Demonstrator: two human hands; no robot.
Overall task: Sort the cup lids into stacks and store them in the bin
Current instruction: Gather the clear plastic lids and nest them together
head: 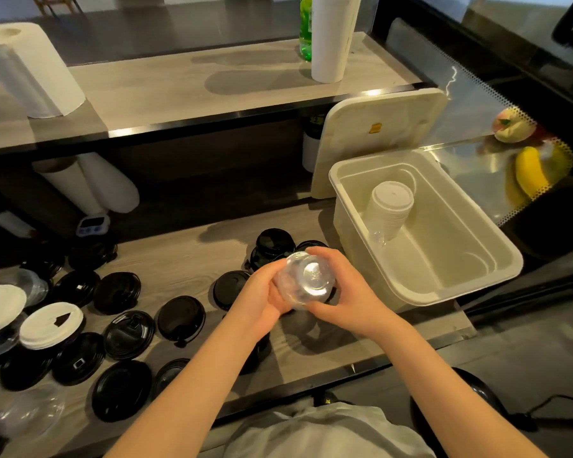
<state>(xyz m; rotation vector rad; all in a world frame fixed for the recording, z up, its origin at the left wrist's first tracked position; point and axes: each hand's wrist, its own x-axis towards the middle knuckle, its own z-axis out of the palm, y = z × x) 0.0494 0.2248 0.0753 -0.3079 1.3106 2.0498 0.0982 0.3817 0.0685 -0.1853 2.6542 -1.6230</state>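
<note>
Both hands hold a stack of clear plastic lids above the lower counter, just left of the bin. My left hand cups the stack from the left and below. My right hand curls round it from the right. The cream plastic bin stands at the right with a stack of white lids leaning inside it. Several black lids lie loose on the counter, with a short black stack behind my hands. Two white lids sit at the left.
The bin's cover leans upright behind the bin. Paper towel rolls and a green bottle stand on the upper shelf. A small timer sits at the back. Clear lids lie near the front left edge.
</note>
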